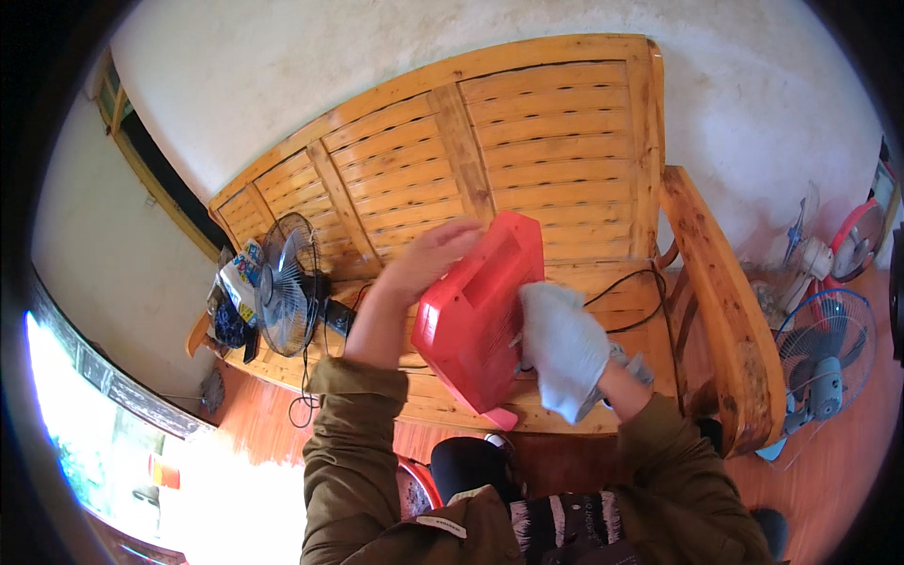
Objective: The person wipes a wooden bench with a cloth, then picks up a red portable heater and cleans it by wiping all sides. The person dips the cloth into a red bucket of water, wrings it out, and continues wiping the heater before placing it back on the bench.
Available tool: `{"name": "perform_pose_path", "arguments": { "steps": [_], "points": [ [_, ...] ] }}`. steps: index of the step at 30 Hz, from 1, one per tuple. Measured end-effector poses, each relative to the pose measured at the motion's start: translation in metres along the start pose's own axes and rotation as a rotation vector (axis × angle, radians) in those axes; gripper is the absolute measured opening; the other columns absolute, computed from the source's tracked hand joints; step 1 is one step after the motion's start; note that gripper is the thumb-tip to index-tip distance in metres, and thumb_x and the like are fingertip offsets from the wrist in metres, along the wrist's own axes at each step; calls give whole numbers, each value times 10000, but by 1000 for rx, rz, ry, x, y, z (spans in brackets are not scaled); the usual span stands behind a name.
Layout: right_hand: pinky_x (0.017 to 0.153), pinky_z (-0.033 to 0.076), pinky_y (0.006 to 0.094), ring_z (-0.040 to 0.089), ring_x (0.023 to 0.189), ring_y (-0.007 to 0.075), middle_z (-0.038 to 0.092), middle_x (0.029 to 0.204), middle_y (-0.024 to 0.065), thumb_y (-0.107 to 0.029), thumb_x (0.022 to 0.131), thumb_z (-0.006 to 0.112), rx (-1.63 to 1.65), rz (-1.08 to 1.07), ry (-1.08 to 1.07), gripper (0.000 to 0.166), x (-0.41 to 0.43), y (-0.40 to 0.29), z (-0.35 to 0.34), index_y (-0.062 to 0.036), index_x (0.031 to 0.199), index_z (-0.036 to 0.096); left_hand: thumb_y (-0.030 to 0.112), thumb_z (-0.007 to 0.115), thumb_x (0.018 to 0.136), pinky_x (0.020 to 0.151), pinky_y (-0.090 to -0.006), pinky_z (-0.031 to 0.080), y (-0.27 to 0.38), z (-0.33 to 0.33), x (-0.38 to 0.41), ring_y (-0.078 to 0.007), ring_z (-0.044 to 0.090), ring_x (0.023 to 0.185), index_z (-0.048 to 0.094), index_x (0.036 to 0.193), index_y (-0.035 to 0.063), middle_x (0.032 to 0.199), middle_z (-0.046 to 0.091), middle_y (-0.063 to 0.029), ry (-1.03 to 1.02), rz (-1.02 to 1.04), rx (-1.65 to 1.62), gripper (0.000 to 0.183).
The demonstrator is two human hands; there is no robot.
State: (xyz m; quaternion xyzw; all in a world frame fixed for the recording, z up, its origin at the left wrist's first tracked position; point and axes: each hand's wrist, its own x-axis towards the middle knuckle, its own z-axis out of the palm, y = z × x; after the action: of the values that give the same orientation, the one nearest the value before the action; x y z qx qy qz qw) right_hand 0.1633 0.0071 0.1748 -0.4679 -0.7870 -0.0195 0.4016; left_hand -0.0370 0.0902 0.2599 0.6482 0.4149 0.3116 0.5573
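Observation:
A red plastic appliance (480, 304), possibly a small electric heater, stands tilted at the front of a wooden bench. It has a recessed handle along its upper edge, vent slots on the face towards the right, and a red foot (501, 418) at the bottom. My left hand (441, 251), slightly blurred, is at the upper left edge; whether its fingers grip the housing is hidden. A pale grey-white cloth (565, 346) covers most of my right hand (613, 378), which presses it to the slotted face.
The slatted wooden bench (551, 155) backs onto a white wall. A black fan (286, 282) and plastic bags (241, 279) occupy its left end. Black cable (660, 282) lies on the right seat. Beyond the armrest (727, 311) stand more fans (826, 353). A red-rimmed basin (417, 487) is below.

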Motion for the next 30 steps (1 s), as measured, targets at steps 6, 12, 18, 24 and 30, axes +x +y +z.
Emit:
{"name": "perform_pose_path", "arguments": {
  "steps": [6,12,18,24,30],
  "points": [
    [669,431,374,506,703,263,479,728,68,-107,725,553,-115,138,403,84,37,-27,-19,-89,807,554,229,509,910,865,-245,414,-14,3,-56,-117,511,983,471,1229,2,1137,541,-75,184,165,172,393],
    [669,437,382,512,714,271,498,742,94,-104,686,575,6,-11,134,104,13,-56,74,-69,782,562,215,451,941,863,-239,410,-16,13,-50,-121,507,993,497,1184,-5,1100,559,-73,290,185,-28,331],
    [670,442,390,518,725,279,517,756,119,-101,647,596,146,-240,-250,125,-44,-56,129,-49,758,571,236,522,907,857,-251,412,-24,-11,-51,-126,519,963,503,1171,-18,1057,569,-71,288,167,2,367],
    [670,448,398,525,736,287,536,770,144,-98,608,617,-46,-291,-414,148,-35,-2,63,-29,733,579,132,597,832,820,-249,430,-21,-10,-50,-112,532,913,510,1165,-16,1022,579,-62,274,140,-35,375],
    [815,431,401,541,876,302,558,894,162,-93,723,597,-850,-264,219,243,25,-20,70,-16,953,586,114,616,809,849,-260,422,-15,3,-52,-124,526,950,496,1187,-16,1056,572,-70,258,130,-43,417]
  ]
}}
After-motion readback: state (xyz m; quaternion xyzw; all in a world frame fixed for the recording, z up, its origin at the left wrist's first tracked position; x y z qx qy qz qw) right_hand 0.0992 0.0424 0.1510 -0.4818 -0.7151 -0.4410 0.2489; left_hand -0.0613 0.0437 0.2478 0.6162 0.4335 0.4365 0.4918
